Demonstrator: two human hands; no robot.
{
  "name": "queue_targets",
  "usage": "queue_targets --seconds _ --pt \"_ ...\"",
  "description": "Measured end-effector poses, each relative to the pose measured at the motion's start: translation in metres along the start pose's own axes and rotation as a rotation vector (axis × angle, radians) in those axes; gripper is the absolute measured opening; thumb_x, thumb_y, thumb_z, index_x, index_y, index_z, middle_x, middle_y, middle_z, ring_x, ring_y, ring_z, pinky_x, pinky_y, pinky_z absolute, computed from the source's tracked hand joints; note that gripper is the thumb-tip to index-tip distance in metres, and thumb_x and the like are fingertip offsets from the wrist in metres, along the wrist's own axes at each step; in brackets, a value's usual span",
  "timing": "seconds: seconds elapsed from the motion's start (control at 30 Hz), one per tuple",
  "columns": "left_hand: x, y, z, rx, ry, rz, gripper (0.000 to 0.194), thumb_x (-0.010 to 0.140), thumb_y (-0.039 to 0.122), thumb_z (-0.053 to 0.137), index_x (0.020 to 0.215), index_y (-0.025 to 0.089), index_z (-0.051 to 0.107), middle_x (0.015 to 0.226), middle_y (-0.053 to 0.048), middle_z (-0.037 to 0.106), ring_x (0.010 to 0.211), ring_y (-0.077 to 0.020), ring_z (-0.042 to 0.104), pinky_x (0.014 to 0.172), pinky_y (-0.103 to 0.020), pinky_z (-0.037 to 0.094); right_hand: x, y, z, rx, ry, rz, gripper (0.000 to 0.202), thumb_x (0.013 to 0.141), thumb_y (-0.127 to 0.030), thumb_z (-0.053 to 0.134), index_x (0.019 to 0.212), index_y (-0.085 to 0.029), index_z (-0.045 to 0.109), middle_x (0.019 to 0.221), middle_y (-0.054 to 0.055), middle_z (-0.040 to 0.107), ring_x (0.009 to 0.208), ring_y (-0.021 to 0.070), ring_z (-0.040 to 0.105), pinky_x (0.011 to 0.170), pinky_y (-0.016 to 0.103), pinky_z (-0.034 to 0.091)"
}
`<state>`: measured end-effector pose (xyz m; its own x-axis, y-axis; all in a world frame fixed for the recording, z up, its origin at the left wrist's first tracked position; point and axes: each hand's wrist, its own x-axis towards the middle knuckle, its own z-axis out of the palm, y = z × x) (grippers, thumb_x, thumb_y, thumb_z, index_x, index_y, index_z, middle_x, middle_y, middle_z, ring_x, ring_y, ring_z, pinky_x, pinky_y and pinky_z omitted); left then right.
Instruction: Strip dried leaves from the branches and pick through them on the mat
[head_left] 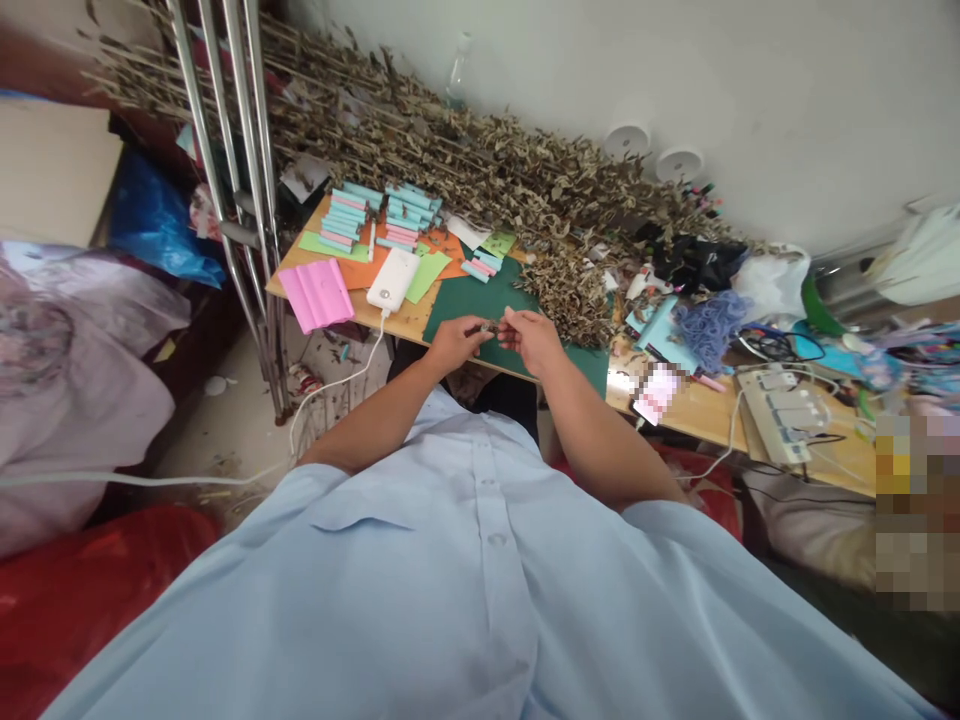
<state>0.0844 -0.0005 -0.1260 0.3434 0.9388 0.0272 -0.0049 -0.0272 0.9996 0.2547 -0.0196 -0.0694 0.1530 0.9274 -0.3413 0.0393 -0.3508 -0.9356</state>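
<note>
My left hand (456, 343) and my right hand (529, 336) meet at the near edge of a dark green mat (469, 305). Both are closed in a pinch on a small bit of dried plant (489, 327) between the fingertips; its exact shape is too small to tell. Just beyond my right hand lies a heap of loose dried leaves (574, 300). A few blue and pink paper rolls (481, 265) rest on the far part of the mat. More blue rolls (411, 212) are stacked farther left.
Long dried stalks (450, 140) run along the wall. On the table lie a white power bank (394, 278), folded pink paper (316, 295), a lit phone (656, 393), a power strip (780, 412) and blue yarn (712, 330). Metal crutches (232, 150) stand left; a white cable (330, 385) hangs.
</note>
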Motion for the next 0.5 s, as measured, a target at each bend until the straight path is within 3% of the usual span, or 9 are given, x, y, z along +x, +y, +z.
queue_targets --seconds 0.1,0.27,0.5 --pt "0.001 0.013 0.001 -0.122 0.049 -0.058 0.034 0.083 0.036 0.08 0.108 0.015 0.072 0.067 0.001 0.068 0.047 -0.0084 0.057 0.047 -0.021 0.043 -0.008 0.011 -0.006 0.002 0.094 -0.061 0.05 0.066 -0.062 0.085 0.08 -0.021 0.059 0.071 -0.003 0.066 0.061 0.012 0.065 0.053 0.023 0.053" --pt "0.01 0.034 0.001 -0.421 0.157 -0.191 0.042 0.087 0.043 0.076 0.119 0.018 0.064 0.079 -0.001 0.074 0.045 -0.0054 0.053 0.042 -0.019 0.036 -0.014 0.03 -0.015 0.02 0.108 -0.063 0.046 0.063 -0.054 0.087 0.074 -0.021 0.057 0.064 -0.003 0.064 0.058 0.0138 0.065 0.047 0.023 0.052" --pt "0.018 0.051 -0.001 -0.596 0.18 -0.363 0.031 0.088 0.042 0.076 0.099 0.016 0.062 0.078 -0.003 0.072 0.046 -0.0028 0.047 0.042 -0.017 0.028 0.0 0.046 -0.025 -0.056 0.19 -0.112 0.029 0.065 -0.039 0.085 0.07 -0.018 0.067 0.056 -0.001 0.064 0.053 0.0136 0.061 0.045 0.023 0.051"
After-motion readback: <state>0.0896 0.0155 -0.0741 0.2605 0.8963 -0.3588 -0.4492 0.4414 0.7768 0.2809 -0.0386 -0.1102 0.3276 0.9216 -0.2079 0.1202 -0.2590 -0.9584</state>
